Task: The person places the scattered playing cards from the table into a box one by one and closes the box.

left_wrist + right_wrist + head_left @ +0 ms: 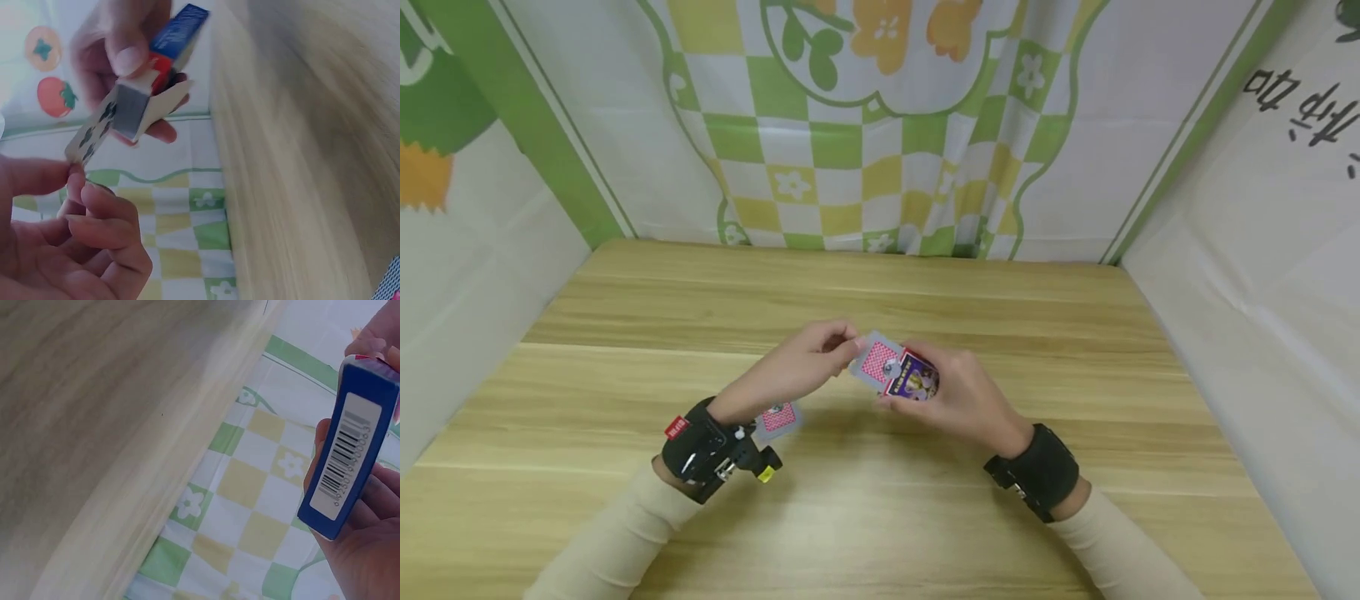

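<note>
My left hand (805,360) pinches the edge of a playing card (877,358) with a red checkered back. That card sticks part way out of a card box (919,380), which my right hand (967,398) grips round its sides. In the left wrist view the card's face (94,132) shows black pips, and a raised flap (164,105) stands at the box's open end. A blue narrow side of the box (350,450) with a barcode faces the right wrist camera. Another red-backed card (779,418) lies on the table, partly hidden below my left wrist.
The wooden table (880,517) spreads beneath both hands. A green and yellow checked curtain (865,179) hangs along its far edge, with white printed cloth walls (1247,242) at left and right. Black camera straps (1043,472) wrap both wrists.
</note>
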Demonstrator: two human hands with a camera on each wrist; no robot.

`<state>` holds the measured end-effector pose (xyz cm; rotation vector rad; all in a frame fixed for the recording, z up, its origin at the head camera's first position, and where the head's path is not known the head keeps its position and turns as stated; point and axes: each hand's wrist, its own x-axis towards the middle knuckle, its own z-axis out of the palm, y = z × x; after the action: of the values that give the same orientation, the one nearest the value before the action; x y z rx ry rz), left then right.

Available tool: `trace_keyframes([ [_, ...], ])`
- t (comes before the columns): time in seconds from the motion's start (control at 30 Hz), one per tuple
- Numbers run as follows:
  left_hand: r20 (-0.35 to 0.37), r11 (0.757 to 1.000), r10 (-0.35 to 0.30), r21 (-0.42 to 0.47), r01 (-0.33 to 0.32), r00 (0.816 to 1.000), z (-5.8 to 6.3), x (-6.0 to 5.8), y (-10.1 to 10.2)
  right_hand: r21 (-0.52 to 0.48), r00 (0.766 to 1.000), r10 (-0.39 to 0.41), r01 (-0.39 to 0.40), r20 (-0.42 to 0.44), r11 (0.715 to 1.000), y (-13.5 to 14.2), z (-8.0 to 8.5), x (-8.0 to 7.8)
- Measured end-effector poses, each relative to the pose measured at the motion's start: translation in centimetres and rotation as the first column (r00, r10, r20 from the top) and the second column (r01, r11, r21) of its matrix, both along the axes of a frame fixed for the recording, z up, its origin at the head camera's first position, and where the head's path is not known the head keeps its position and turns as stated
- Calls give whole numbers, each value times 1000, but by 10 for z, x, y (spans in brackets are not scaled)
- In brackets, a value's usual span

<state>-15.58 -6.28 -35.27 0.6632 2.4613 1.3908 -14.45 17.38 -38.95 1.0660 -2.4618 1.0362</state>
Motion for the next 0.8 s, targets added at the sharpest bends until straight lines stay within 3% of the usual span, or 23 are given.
trace_keyframes([
  [0.17, -3, 999, -47, -4, 46, 999, -4, -2, 1, 6, 1000, 15, -15, -14, 1000, -1, -1, 0],
  [0.3, 60, 994, -104, 52, 101, 993, -16, 0, 12, -8, 998, 54, -54, -25, 998, -5, 0, 2],
  [0.4, 154, 992, -103, 91, 90, 983, -23, 2, 16, -22, 998, 64, -64, -24, 998, -6, 0, 5],
  [0.5, 189, 995, -67, 88, 51, 980, -25, 1, 14, -27, 998, 60, -60, -26, 998, -5, 0, 5],
  [0.6, 179, 998, -63, 28, 58, 982, -26, -2, 11, -19, 998, 65, -65, -24, 998, -5, 1, 4],
  [0.7, 119, 993, -69, -85, 79, 991, -22, -8, 3, -16, 998, 64, -65, -13, 998, -4, 2, 4],
  [0.8, 23, 958, -98, -269, 101, 995, -16, -13, -10, -9, 998, 55, -55, 5, 998, -2, 3, 4],
])
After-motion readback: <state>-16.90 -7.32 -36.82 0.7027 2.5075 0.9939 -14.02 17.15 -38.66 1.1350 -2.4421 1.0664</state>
